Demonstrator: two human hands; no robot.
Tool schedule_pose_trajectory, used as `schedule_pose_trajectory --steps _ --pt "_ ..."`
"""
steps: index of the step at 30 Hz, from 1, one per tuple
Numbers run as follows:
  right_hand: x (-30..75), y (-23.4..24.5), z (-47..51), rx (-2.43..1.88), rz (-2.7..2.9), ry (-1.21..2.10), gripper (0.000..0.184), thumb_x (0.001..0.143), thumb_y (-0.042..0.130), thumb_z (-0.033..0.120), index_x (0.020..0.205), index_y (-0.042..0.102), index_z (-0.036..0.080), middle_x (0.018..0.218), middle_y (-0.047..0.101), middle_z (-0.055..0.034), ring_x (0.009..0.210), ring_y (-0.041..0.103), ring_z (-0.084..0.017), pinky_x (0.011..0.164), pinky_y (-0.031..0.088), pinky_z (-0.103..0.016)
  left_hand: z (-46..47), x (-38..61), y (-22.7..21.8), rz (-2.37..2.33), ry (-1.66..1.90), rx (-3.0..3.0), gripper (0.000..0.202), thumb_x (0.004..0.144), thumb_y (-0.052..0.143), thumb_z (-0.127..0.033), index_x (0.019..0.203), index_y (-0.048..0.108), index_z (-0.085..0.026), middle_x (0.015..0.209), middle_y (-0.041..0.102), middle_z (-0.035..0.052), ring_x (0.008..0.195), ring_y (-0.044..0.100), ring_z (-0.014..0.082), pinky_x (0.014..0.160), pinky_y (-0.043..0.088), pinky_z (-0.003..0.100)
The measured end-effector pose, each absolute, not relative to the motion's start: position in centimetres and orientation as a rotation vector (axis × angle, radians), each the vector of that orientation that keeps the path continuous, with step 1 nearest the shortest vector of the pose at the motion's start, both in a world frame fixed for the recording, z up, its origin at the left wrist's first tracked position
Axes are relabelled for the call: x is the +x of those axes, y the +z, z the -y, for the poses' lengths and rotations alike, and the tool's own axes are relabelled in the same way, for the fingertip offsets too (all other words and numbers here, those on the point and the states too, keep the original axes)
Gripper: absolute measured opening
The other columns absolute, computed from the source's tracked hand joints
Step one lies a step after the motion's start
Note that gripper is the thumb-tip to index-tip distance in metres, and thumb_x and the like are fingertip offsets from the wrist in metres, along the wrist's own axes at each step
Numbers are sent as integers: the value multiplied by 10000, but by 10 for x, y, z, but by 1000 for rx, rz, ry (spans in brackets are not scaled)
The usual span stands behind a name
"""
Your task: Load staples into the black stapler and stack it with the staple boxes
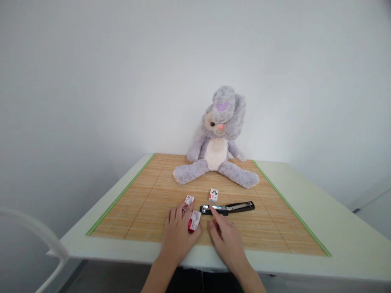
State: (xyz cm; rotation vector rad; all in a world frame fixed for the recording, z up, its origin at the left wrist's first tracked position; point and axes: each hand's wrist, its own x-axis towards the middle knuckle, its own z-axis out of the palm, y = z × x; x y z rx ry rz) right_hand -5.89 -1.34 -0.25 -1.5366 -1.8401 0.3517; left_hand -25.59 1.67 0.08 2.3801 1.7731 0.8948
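Note:
A black stapler [241, 206] lies opened out flat on the bamboo mat, its metal magazine showing. My right hand [226, 236] points its index finger onto the stapler's left end; the thumb is apart and the other fingers are bent under. To the left, my left hand [177, 232] rests with fingers spread around two small boxes. A red-and-white staple box [194, 220] lies between its thumb and index finger. Another red-and-white box [189, 200] is partly hidden beyond the fingertips. Behind the stapler stands a small white box [213, 195] with a dark picture on it.
A grey plush rabbit [216, 152] sits at the back of the bamboo mat [146, 195], legs spread, against the white wall. The mat has green edges and lies on a white table [305, 195]. A blurred white curved thing [39, 232] is at the lower left.

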Motion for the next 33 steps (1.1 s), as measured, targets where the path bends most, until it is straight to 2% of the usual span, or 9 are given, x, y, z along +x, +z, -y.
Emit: schedule_pose_trajectory --steps 3,9,12,14,17,20,22,27,33 --pt "-59 -5 13 -1564 1838 338 554 999 460 281 1553 449 266 1149 716 -85 1055 660 -261 915 515 -389 -22 -265 -3 -1941 904 2314 657 891 617 -399 1528 475 -324 1411 550 99 1255 486 335 1119 352 520" --pt "-59 -6 14 -1539 1745 423 503 1002 467 306 1499 519 258 1005 699 -67 934 649 -234 861 511 -363 -34 -308 -4 -2153 784 2248 611 930 565 -461 1518 482 -319 1445 536 94 1276 469 329 1097 350 486" --pt "-49 -11 16 -1480 1592 398 475 1002 488 356 1458 552 243 977 669 -58 889 619 -217 852 508 -358 -40 -325 -6 -2204 746 2231 615 934 549 -489 1518 482 -309 1437 541 96 1290 456 332 1106 334 495" --pt "-34 -17 16 -1478 1356 266 483 965 566 422 1403 576 220 1022 647 -67 946 600 -231 899 503 -388 -42 -331 -9 -2223 742 2248 612 936 543 -492 1512 492 -292 1421 547 98 1299 449 328 1123 316 493" --pt "-7 -23 10 -1476 938 194 742 795 785 509 1418 512 213 1220 614 -100 1115 587 -275 996 495 -448 -43 -332 -12 -2243 747 2267 611 933 548 -490 1500 509 -268 1408 547 105 1284 460 322 1119 319 476" --pt "16 -22 -4 -1303 670 578 975 721 869 475 1528 353 296 1420 557 -86 1261 589 -258 1102 485 -440 -41 -330 -12 -2253 752 2277 621 935 547 -490 1513 492 -270 1402 549 104 1270 470 320 1114 322 471" --pt "25 -17 -15 -1175 565 776 908 737 864 449 1504 392 326 1430 583 -55 1317 582 -235 1169 450 -429 -40 -329 -10 -2255 754 2275 623 937 544 -489 1520 483 -278 1404 551 103 1274 468 322 1118 318 473" --pt "38 -5 -28 -1008 627 987 540 732 848 403 1223 676 259 1259 734 -62 1296 632 -280 1183 459 -494 -39 -329 -7 -2247 762 2249 621 927 564 -481 1516 486 -303 1414 555 106 1280 474 334 1115 323 491" --pt "48 -8 -15 -922 714 1066 518 759 867 367 1245 705 285 1343 709 -50 1359 589 -277 1257 348 -511 -32 -322 1 -2149 1010 2297 583 899 640 -483 1437 564 -273 1417 562 106 1334 438 354 1209 225 576"
